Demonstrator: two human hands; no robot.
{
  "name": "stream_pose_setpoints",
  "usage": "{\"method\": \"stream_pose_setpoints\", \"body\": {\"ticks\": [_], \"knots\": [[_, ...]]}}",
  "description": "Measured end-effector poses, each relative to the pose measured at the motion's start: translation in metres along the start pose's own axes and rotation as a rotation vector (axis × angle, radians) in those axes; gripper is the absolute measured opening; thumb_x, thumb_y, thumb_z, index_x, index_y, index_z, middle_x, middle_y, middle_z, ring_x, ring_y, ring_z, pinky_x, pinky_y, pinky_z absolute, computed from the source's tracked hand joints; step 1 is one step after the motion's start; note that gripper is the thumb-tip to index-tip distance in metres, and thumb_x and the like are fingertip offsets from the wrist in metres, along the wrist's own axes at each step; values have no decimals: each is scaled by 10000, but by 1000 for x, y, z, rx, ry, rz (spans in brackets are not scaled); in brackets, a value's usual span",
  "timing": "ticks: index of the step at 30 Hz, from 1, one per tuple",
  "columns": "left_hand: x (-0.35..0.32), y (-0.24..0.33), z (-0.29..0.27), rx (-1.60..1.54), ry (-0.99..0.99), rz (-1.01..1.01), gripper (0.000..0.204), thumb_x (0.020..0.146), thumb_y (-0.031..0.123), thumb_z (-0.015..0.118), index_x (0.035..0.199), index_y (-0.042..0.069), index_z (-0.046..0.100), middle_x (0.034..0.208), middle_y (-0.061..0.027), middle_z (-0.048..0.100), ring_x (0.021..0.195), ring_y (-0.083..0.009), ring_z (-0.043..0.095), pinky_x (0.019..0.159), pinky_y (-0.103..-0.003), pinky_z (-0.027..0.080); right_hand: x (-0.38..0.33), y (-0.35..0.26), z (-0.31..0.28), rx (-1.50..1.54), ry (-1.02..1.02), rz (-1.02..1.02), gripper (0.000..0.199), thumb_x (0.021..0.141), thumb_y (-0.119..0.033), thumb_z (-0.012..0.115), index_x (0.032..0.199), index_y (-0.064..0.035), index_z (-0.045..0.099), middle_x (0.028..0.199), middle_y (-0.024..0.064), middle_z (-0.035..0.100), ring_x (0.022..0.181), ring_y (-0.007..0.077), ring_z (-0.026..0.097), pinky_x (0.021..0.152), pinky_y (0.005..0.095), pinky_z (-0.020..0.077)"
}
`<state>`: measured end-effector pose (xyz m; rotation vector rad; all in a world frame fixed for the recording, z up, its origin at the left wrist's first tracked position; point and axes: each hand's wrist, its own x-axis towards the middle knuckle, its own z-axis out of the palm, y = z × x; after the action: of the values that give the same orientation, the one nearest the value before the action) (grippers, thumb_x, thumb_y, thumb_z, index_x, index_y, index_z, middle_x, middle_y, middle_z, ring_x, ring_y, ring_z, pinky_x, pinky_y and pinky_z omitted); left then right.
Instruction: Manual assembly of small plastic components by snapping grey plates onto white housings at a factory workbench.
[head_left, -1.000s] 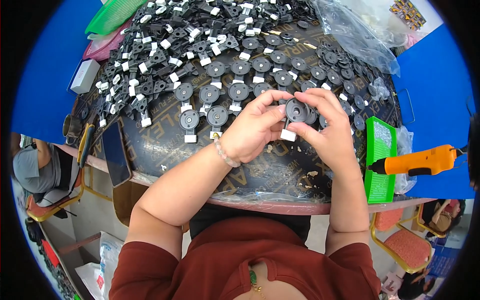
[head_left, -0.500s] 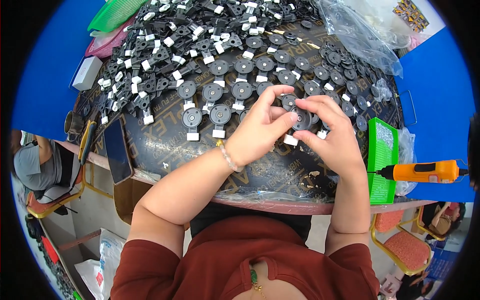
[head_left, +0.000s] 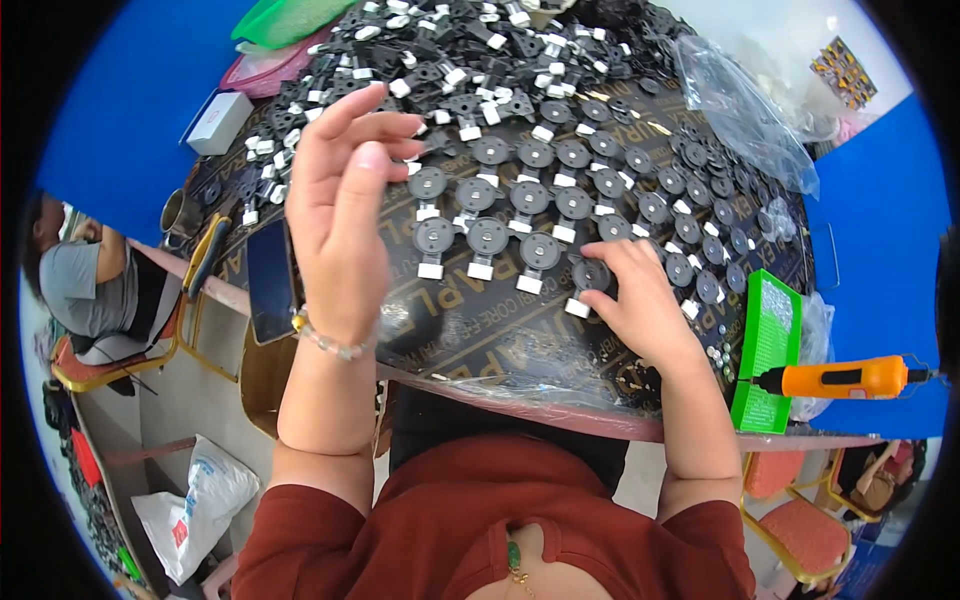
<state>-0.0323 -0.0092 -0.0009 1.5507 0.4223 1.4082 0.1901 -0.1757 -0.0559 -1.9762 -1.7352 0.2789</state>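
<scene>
My right hand [head_left: 637, 308] grips a black bracket with a round disc [head_left: 590, 275] and a white tab, thumb and forefinger on its edges, at the near end of the laid-out parts. My left hand [head_left: 345, 215] is over the left side of the table, fingers loosely bent and apart, with nothing seen in it. Just beyond its fingertips lies a heap of black brackets [head_left: 465, 105] with white tabs. Rows of matching disc-topped brackets [head_left: 487, 237] stand between my hands and beyond them.
Several loose black discs [head_left: 720, 186] lie at the right. A green tray [head_left: 765, 370] and an orange electric screwdriver [head_left: 840, 379] are at the right edge. Left are a phone [head_left: 268, 285], pliers-like handles [head_left: 207, 257], a metal cup [head_left: 178, 215] and a white box [head_left: 220, 123]. Another person [head_left: 85, 275] sits far left.
My left hand has let go of the bracket area and moved left toward the heap. My right hand has come down slightly with the disc-topped bracket, now at the table. The view has shifted a little.
</scene>
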Motion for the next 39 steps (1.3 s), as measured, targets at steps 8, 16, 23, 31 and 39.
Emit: {"method": "stream_pose_setpoints", "body": {"ticks": [8, 16, 23, 31, 39], "knots": [[1, -54, -96, 1064, 36, -58, 254, 851, 149, 675, 1082, 47, 651, 938, -122, 648, 868, -285, 621, 795, -385, 488, 4, -7, 3, -40, 66, -3, 477, 741, -73, 768, 1184, -24, 599, 1166, 131, 595, 1115, 345, 537, 971, 417, 444], [-14, -75, -88, 1594, -258, -243, 540, 778, 218, 741, 1243, 86, 500, 893, -130, 688, 856, -324, 681, 778, -472, 498, -15, -16, -40, -43, 201, 64, 443, 746, -97, 775, 1157, -44, 621, 1143, 133, 630, 1062, 337, 580, 904, 397, 461], [-6, 0, -50, 206, -190, -361, 605, 830, -12, 632, 1392, 61, 418, 863, 6, 495, 706, -92, 475, 650, -248, 432, -88, -7, -73, 103, 318, 507, 234, 883, 24, 622, 1112, -18, 635, 968, 108, 661, 805, 168, 659, 674, 303, 510], [-20, 20, 91, -658, -506, -642, 699, 867, 85, 684, 1453, 51, 304, 1079, -195, 630, 821, -243, 691, 719, -302, 568, -147, 47, -51, -456, 315, 496, 78, 840, -33, 643, 917, -23, 638, 888, 169, 612, 814, 382, 616, 710, 459, 498], [-43, -59, 110, -577, -444, -873, 536, 951, 37, 513, 1435, 61, 284, 1107, -210, 631, 997, -294, 669, 836, -379, 557, -151, 70, -36, -464, 256, 538, 74, 821, -66, 678, 892, -52, 690, 930, 125, 613, 829, 325, 637, 722, 423, 520]]}}
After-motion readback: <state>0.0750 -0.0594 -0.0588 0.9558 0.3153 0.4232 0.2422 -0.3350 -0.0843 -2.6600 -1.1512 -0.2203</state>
